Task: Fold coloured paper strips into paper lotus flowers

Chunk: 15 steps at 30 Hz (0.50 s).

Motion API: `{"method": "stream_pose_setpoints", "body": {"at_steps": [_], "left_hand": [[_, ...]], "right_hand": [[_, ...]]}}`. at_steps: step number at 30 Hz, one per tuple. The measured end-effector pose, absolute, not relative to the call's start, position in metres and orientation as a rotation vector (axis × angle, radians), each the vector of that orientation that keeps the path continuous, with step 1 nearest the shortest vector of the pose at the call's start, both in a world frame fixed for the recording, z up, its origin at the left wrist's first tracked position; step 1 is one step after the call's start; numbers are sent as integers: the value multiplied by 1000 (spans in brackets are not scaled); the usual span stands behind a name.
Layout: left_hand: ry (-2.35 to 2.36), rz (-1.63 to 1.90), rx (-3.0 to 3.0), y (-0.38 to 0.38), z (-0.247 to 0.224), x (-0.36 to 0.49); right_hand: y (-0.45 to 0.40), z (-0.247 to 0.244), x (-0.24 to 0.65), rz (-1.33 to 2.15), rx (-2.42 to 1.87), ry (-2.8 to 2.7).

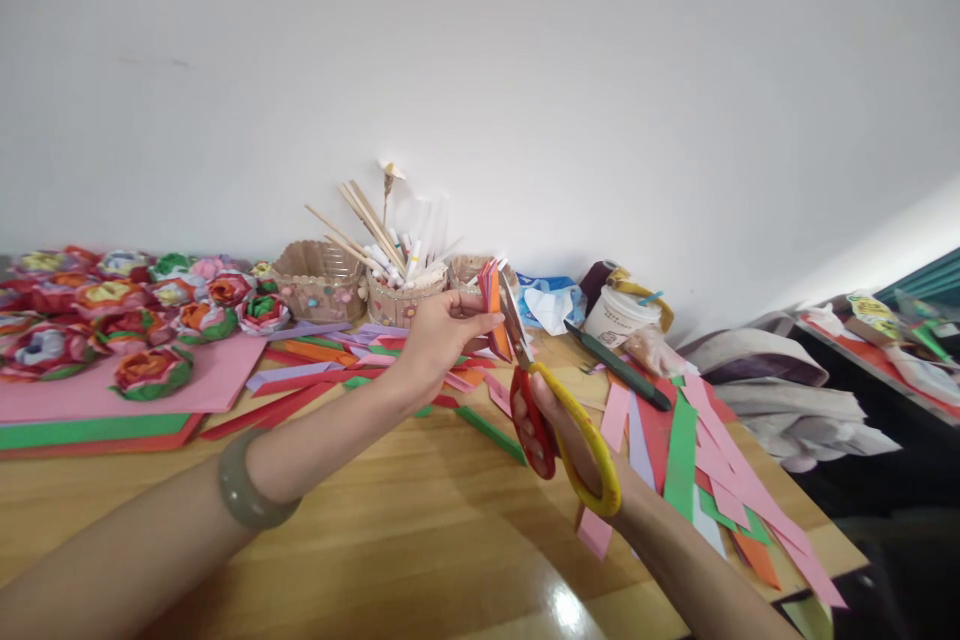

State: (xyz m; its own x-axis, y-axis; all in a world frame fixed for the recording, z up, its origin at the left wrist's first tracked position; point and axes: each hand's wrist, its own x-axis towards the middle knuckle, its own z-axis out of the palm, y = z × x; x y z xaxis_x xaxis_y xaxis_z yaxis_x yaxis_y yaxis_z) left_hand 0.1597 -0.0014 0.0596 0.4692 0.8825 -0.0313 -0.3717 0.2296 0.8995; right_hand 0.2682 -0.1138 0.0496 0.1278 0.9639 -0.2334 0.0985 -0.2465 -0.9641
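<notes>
My left hand (pixel 442 335) pinches a small folded stack of orange and red paper (pixel 493 305) upright above the table. In my right hand (pixel 566 430) are scissors (pixel 577 440) with one red and one yellow handle loop; their blades point up and lie against the right side of the paper stack. A green-grey bangle circles my left forearm. Colored paper strips (pixel 681 450) lie to the right of the scissors, and more strips (pixel 300 375) spread out behind and left of my left hand.
Crumpled paper flowers (pixel 154 370) crowd the left on pink sheets (pixel 225 370). Along the wall stand decorated containers (pixel 319 285) with sticks and markers, and a white tub (pixel 619 315). A dark cutter-like tool (pixel 619 367) lies before the tub. Fabric (pixel 795 410) is past the table's right edge.
</notes>
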Motion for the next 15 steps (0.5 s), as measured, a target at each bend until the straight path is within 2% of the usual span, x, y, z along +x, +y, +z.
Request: {"method": "stream_pose_setpoints", "body": {"at_steps": [4, 8, 10, 12, 15], "left_hand": [[615, 923, 976, 0, 59, 161], [556, 876, 956, 5, 57, 155], [508, 824, 928, 8, 56, 147], [474, 763, 869, 10, 55, 135], [457, 682, 760, 11, 53, 114]], "right_hand": [[-112, 45, 267, 1174, -1615, -981], [-106, 44, 288, 940, -1823, -1050], [-101, 42, 308, 695, -2127, -1257], [-96, 38, 328, 192, -2558, -1469], [-89, 27, 346, 62, -2684, -1526]]}}
